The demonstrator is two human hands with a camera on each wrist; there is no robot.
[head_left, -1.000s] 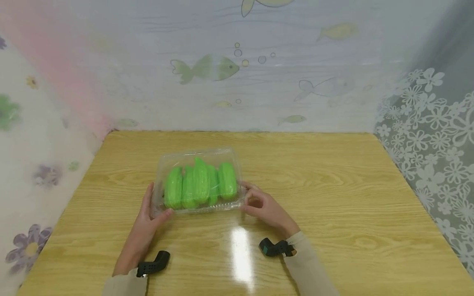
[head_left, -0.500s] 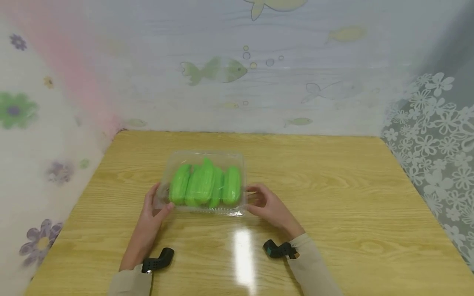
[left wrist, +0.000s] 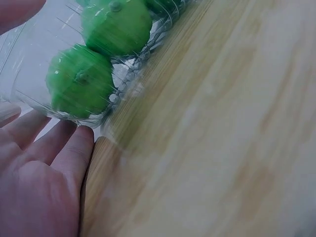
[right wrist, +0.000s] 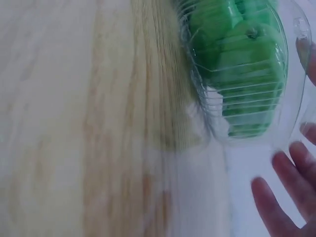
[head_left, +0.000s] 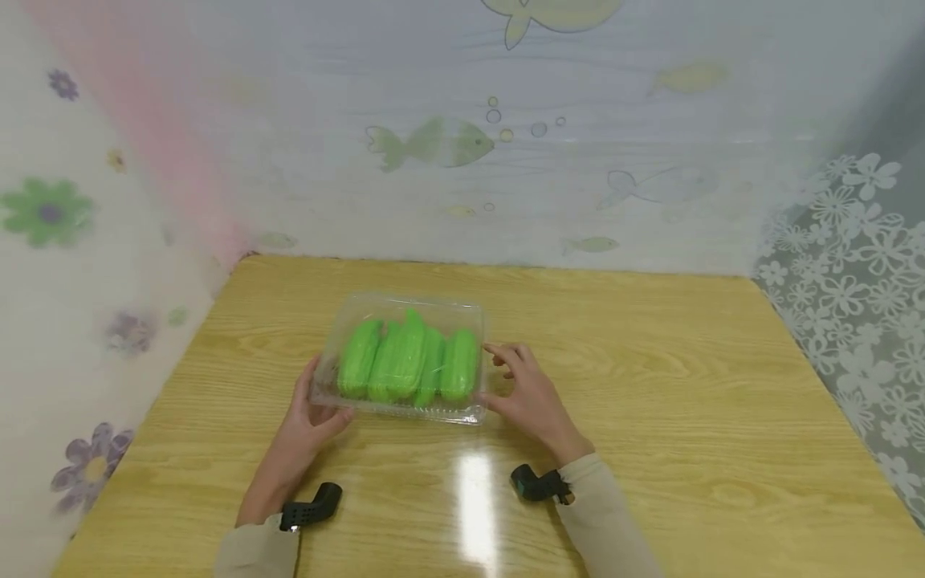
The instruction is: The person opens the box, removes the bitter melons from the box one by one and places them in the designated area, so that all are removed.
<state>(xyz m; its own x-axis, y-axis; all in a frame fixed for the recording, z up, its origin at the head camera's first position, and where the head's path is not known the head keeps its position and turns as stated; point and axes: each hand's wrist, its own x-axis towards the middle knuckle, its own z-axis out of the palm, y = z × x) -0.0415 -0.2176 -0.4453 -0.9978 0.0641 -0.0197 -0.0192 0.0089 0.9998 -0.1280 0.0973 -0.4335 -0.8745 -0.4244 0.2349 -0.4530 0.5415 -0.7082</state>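
A clear plastic clamshell box (head_left: pixel 450 311) holds several bright green, elongated vegetables (head_left: pixel 408 357) lying side by side. My left hand (head_left: pixel 303 433) grips its near left corner, thumb at the front rim and fingers against the left end. In the left wrist view those fingers (left wrist: pixel 74 148) reach the underside of the box, and the rounded green ends show through the plastic. On the other side, my right hand (head_left: pixel 533 401) has its thumb at the near right corner. Its fingers (right wrist: pixel 284 182) are spread and extended beside the box's end in the right wrist view.
The wood-grain table (head_left: pixel 650 385) spreads around the box, with a light reflection near its front. A wall (head_left: pixel 433 72) with printed fish rises behind it. Floral panels (head_left: pixel 853 321) border the right side, and a flowered wall (head_left: pixel 94 289) borders the left.
The box has turned slightly clockwise, its near right corner now closer to me. My right hand has loosened, its fingers spreading from the box's end. The head view has shifted a little.
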